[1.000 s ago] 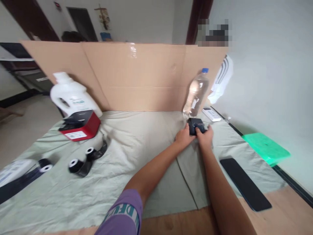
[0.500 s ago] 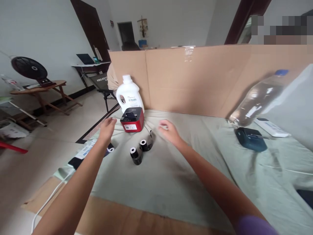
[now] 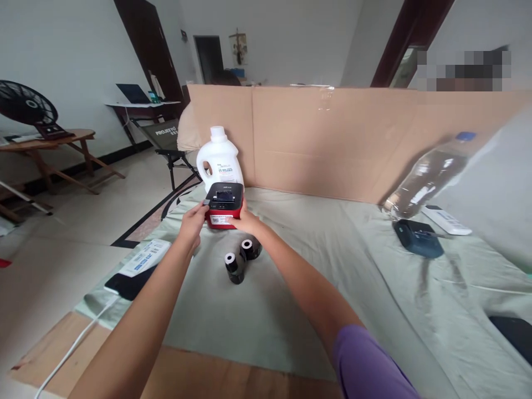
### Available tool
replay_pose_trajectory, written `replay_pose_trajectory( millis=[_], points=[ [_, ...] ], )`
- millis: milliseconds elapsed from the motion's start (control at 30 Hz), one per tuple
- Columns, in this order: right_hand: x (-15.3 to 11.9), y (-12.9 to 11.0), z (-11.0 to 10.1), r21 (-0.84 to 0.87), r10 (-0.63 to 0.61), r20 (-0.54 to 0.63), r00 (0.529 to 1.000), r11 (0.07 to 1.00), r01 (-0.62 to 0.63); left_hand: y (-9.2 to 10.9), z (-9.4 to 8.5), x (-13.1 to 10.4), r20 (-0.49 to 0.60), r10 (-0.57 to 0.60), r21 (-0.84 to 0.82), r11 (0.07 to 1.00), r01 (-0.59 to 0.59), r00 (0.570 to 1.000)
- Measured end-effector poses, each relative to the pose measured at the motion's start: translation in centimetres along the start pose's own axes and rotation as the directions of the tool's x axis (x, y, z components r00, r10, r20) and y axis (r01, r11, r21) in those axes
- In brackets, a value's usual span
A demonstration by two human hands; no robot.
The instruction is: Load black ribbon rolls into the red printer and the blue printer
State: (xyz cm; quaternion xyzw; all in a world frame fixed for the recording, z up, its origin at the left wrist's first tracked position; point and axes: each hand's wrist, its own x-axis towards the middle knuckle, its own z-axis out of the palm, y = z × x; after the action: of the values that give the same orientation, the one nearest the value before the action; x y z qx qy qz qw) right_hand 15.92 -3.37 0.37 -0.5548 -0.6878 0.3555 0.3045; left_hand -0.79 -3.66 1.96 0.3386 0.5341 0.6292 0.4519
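A red and black box-shaped device [image 3: 225, 206] sits on the grey-green cloth [image 3: 233, 327], with a dark panel on top and a printed label on its front. My left hand [image 3: 193, 224] grips its left side, fingertips at the top edge. Around the right front corner, the fingers of my right hand [image 3: 248, 221] are closed. Some fingers of both hands are hidden. Just in front stand two black rolls with white cores, a nearer roll [image 3: 235, 272] and a farther roll [image 3: 250, 250]. Behind the device is a white handled jug [image 3: 220, 158].
A cardboard panel [image 3: 311, 144] runs along the back. At left lie a white box [image 3: 146, 257] and a black phone-like slab [image 3: 131, 284] with a white cable. Toward the right are a clear bottle [image 3: 432, 174], a dark blue case [image 3: 418, 238] and a white flat box [image 3: 446, 220].
Both hands have come inward from either side and taken hold of the red and black device. The view has shifted slightly, and the device's top faces me more.
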Motion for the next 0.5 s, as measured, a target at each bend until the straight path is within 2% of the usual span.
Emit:
replay_pose_trajectory(
  millis=[67, 133, 200, 267, 333, 367, 433, 500],
  points=[
    [-2.0, -0.2, -0.8, 0.115, -0.124, -0.075, 0.989, 0.985, 0.132, 1.5, 0.7, -2.2, 0.013, 0.067, -0.012, 0.998, -0.067, 0.998],
    [-4.5, -0.4, -2.1, 0.159, -0.222, -0.176, 0.959, 0.955, 0.250, 3.0, 1.8, -5.1, 0.057, 0.100, -0.026, 0.995, -0.099, 0.993],
    [-7.7, -0.4, -4.0, 0.140, -0.310, -0.283, 0.908, 0.923, 0.359, 3.9, 3.2, -8.5, 0.127, 0.166, -0.035, 0.986, -0.163, 0.978],
    [-11.6, 0.3, -6.1, 0.078, -0.373, -0.388, 0.843, 0.898, 0.434, 3.8, 4.8, -12.2, 0.211, 0.273, -0.025, 0.961, -0.274, 0.938],
    [-15.9, 1.6, -8.0, -0.005, -0.368, -0.475, 0.799, 0.909, 0.416, 2.7, 6.2, -16.0, 0.302, 0.362, 0.019, 0.923, -0.385, 0.882],
    [-18.2, 2.5, -8.8, -0.039, -0.344, -0.502, 0.794, 0.926, 0.376, 1.8, 6.9, -17.7, 0.347, 0.381, 0.051, 0.905, -0.423, 0.857],
    [-22.2, 4.6, -9.9, -0.092, -0.305, -0.513, 0.802, 0.949, 0.302, -0.3, 7.8, -20.8, 0.431, 0.371, 0.097, 0.887, -0.451, 0.823],
    [-25.3, 6.8, -10.3, -0.121, -0.264, -0.508, 0.820, 0.964, 0.235, -2.7, 8.5, -22.8, 0.497, 0.330, 0.107, 0.894, -0.434, 0.803]
  ],
)
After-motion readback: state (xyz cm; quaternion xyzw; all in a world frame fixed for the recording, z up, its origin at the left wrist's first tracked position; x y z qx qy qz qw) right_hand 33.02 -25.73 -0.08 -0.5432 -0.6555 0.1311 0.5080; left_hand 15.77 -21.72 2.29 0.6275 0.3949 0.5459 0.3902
